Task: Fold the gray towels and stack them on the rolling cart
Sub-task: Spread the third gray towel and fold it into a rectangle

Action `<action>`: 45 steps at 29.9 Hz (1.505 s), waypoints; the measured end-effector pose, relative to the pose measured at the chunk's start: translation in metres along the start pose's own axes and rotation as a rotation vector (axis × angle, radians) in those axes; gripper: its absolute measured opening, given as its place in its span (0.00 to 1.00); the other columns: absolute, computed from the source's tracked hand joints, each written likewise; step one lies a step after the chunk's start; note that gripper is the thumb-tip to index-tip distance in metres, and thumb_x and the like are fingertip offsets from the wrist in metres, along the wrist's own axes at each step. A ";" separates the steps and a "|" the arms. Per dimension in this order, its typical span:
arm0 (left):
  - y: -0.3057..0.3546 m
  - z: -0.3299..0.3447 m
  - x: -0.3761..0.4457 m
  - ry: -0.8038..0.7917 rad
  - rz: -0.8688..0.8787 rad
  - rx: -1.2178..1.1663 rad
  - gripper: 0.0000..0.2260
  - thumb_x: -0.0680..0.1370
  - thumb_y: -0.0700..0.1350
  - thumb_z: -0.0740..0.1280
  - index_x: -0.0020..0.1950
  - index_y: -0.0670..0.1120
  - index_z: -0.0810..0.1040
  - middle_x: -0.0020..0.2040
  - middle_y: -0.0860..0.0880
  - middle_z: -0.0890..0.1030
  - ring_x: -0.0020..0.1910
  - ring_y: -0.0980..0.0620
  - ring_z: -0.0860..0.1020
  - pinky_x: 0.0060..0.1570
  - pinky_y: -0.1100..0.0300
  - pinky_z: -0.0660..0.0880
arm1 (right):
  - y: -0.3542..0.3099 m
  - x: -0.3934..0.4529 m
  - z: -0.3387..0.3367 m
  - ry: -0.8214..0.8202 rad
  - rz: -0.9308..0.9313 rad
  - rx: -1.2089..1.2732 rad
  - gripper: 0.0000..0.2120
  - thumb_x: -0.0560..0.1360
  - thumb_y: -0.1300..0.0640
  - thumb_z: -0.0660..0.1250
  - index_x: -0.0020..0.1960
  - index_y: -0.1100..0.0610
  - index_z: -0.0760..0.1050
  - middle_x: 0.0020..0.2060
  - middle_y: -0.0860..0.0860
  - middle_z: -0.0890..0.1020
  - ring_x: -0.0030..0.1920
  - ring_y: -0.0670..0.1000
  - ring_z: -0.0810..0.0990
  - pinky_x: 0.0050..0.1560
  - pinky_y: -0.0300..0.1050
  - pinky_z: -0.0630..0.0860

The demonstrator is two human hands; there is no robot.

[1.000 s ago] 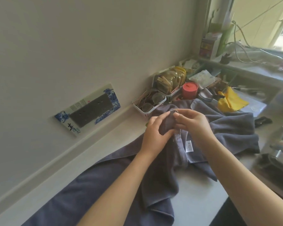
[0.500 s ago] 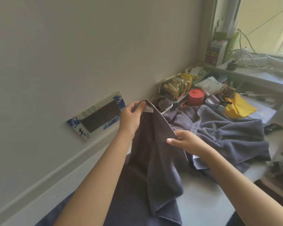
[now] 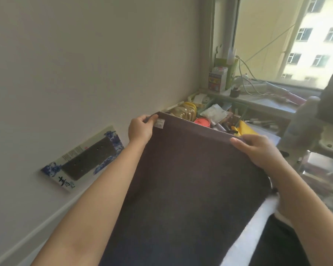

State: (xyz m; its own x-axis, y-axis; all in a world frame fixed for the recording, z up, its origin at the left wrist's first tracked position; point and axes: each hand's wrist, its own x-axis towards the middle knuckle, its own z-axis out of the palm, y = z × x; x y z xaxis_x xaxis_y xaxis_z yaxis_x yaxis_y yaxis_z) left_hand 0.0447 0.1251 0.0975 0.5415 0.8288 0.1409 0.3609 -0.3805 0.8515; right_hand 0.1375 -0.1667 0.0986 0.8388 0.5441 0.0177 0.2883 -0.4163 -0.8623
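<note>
A gray towel (image 3: 185,181) hangs stretched flat in front of me, held up by its top edge. My left hand (image 3: 140,129) pinches the top left corner beside a small white label (image 3: 159,123). My right hand (image 3: 258,150) grips the top right corner, fingers curled over the hem. The towel hides most of the white counter and any other towels behind it. No rolling cart is in view.
A wall runs along the left with a blue-and-white box (image 3: 83,160) leaning on it. Behind the towel are a red lid (image 3: 202,122), a yellow cloth (image 3: 246,129) and clutter on the window sill (image 3: 261,100). White counter (image 3: 244,239) shows at lower right.
Both hands moved apart along the hem and lifted the towel, spreading it from a bunched drape into a flat sheet. The view tilted up toward the window.
</note>
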 end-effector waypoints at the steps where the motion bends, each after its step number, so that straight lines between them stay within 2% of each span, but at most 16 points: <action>1: 0.006 0.009 0.003 -0.013 0.008 0.034 0.15 0.75 0.56 0.68 0.48 0.45 0.83 0.47 0.45 0.84 0.48 0.44 0.80 0.50 0.52 0.75 | 0.002 0.003 -0.007 0.095 -0.020 -0.006 0.10 0.76 0.50 0.65 0.40 0.53 0.79 0.32 0.49 0.79 0.32 0.46 0.75 0.33 0.38 0.69; 3: 0.021 0.027 0.006 -0.037 0.008 0.005 0.16 0.75 0.56 0.68 0.50 0.44 0.83 0.47 0.46 0.84 0.48 0.44 0.80 0.50 0.52 0.75 | 0.007 0.009 -0.019 0.252 -0.020 0.052 0.10 0.76 0.50 0.66 0.42 0.55 0.81 0.32 0.51 0.79 0.32 0.44 0.74 0.33 0.37 0.68; 7: 0.060 0.055 0.006 -0.105 -0.086 -0.368 0.10 0.76 0.50 0.69 0.48 0.43 0.81 0.42 0.46 0.80 0.42 0.50 0.77 0.41 0.59 0.72 | 0.008 0.017 -0.034 0.488 -0.012 0.214 0.14 0.76 0.50 0.66 0.43 0.61 0.80 0.30 0.54 0.75 0.31 0.45 0.70 0.32 0.37 0.67; 10: 0.082 0.058 0.005 -0.127 -0.138 -0.587 0.08 0.77 0.48 0.68 0.42 0.45 0.78 0.42 0.46 0.79 0.42 0.51 0.76 0.47 0.57 0.74 | -0.004 0.013 -0.038 0.554 -0.067 0.276 0.18 0.76 0.50 0.66 0.43 0.67 0.79 0.31 0.61 0.72 0.33 0.49 0.68 0.35 0.42 0.67; 12: 0.083 0.054 0.002 -0.142 -0.130 -0.607 0.09 0.77 0.49 0.68 0.39 0.47 0.76 0.41 0.47 0.79 0.41 0.51 0.76 0.50 0.54 0.76 | -0.012 0.006 -0.037 0.483 -0.082 0.270 0.16 0.76 0.50 0.66 0.42 0.64 0.79 0.30 0.57 0.72 0.31 0.47 0.68 0.31 0.37 0.66; 16: 0.055 0.026 -0.017 -0.207 -0.149 -0.635 0.09 0.76 0.50 0.69 0.40 0.46 0.79 0.44 0.44 0.81 0.45 0.47 0.78 0.56 0.45 0.75 | -0.031 -0.023 -0.021 0.230 -0.056 0.237 0.10 0.76 0.51 0.67 0.40 0.54 0.80 0.31 0.48 0.79 0.31 0.44 0.75 0.32 0.36 0.71; 19: 0.030 -0.012 -0.046 -0.236 -0.184 -0.710 0.09 0.78 0.48 0.66 0.41 0.46 0.78 0.37 0.49 0.82 0.38 0.51 0.80 0.47 0.55 0.78 | -0.046 -0.050 0.005 0.057 -0.072 0.184 0.10 0.76 0.51 0.66 0.40 0.55 0.80 0.31 0.49 0.80 0.27 0.40 0.75 0.28 0.29 0.70; 21: 0.010 -0.045 -0.070 -0.198 -0.194 -0.717 0.08 0.79 0.48 0.64 0.42 0.47 0.77 0.35 0.53 0.82 0.34 0.58 0.79 0.39 0.64 0.75 | -0.057 -0.073 0.032 -0.053 -0.126 0.130 0.11 0.76 0.50 0.66 0.41 0.55 0.81 0.32 0.51 0.82 0.30 0.42 0.77 0.30 0.32 0.71; 24: -0.011 -0.073 -0.095 -0.205 -0.276 -0.762 0.07 0.79 0.50 0.63 0.45 0.49 0.76 0.41 0.53 0.80 0.41 0.58 0.78 0.46 0.62 0.70 | -0.060 -0.092 0.057 -0.083 -0.205 0.063 0.11 0.76 0.49 0.66 0.40 0.55 0.81 0.33 0.54 0.82 0.31 0.44 0.76 0.32 0.34 0.70; 28: -0.070 -0.161 -0.155 -0.143 -0.434 -0.848 0.07 0.79 0.52 0.63 0.48 0.49 0.75 0.46 0.49 0.78 0.50 0.50 0.75 0.57 0.46 0.71 | -0.090 -0.158 0.126 -0.125 -0.312 0.134 0.10 0.75 0.52 0.66 0.36 0.52 0.78 0.29 0.47 0.79 0.29 0.39 0.73 0.32 0.31 0.68; 31: -0.115 -0.221 -0.201 -0.044 -0.533 -1.068 0.13 0.79 0.50 0.62 0.58 0.43 0.73 0.51 0.43 0.75 0.57 0.41 0.74 0.56 0.36 0.71 | -0.112 -0.211 0.179 -0.227 -0.358 0.190 0.10 0.75 0.53 0.67 0.36 0.52 0.79 0.28 0.45 0.80 0.29 0.39 0.74 0.33 0.33 0.69; 33: -0.139 -0.252 -0.228 0.024 -0.531 -1.214 0.19 0.80 0.49 0.61 0.65 0.39 0.70 0.54 0.39 0.75 0.61 0.37 0.72 0.56 0.36 0.71 | -0.124 -0.243 0.210 -0.293 -0.359 0.214 0.10 0.75 0.53 0.66 0.36 0.51 0.78 0.28 0.42 0.80 0.29 0.38 0.75 0.32 0.32 0.69; 35: -0.163 -0.287 -0.258 0.103 -0.533 -1.330 0.21 0.81 0.49 0.59 0.68 0.37 0.68 0.55 0.36 0.76 0.59 0.36 0.73 0.56 0.38 0.70 | -0.135 -0.279 0.248 -0.372 -0.370 0.216 0.10 0.76 0.51 0.66 0.37 0.53 0.79 0.30 0.45 0.81 0.31 0.42 0.77 0.33 0.35 0.72; 38: -0.187 -0.335 -0.298 0.177 -0.506 -1.378 0.21 0.82 0.49 0.56 0.66 0.34 0.69 0.53 0.35 0.78 0.54 0.37 0.76 0.55 0.43 0.71 | -0.151 -0.331 0.295 -0.453 -0.380 0.213 0.14 0.76 0.49 0.64 0.39 0.58 0.79 0.33 0.53 0.81 0.36 0.50 0.79 0.38 0.44 0.74; 40: -0.210 -0.366 -0.322 0.218 -0.499 -1.427 0.21 0.82 0.50 0.55 0.60 0.32 0.72 0.51 0.35 0.80 0.56 0.37 0.76 0.53 0.46 0.72 | -0.161 -0.368 0.322 -0.519 -0.402 0.238 0.16 0.76 0.48 0.63 0.39 0.61 0.77 0.33 0.56 0.80 0.36 0.53 0.79 0.36 0.45 0.74; 45: -0.279 -0.423 -0.372 0.351 -0.533 -1.409 0.22 0.82 0.53 0.54 0.65 0.37 0.72 0.67 0.37 0.73 0.68 0.43 0.70 0.71 0.50 0.61 | -0.171 -0.444 0.381 -0.690 -0.414 0.195 0.18 0.77 0.45 0.61 0.40 0.58 0.78 0.34 0.53 0.80 0.36 0.50 0.78 0.39 0.46 0.75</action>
State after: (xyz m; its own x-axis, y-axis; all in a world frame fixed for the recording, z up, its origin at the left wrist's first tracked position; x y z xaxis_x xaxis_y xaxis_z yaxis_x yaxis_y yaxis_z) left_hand -0.5788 0.0963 0.0213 0.3149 0.8663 -0.3877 -0.6449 0.4950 0.5823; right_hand -0.4599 -0.0594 0.0453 0.1919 0.9770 0.0929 0.3731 0.0149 -0.9277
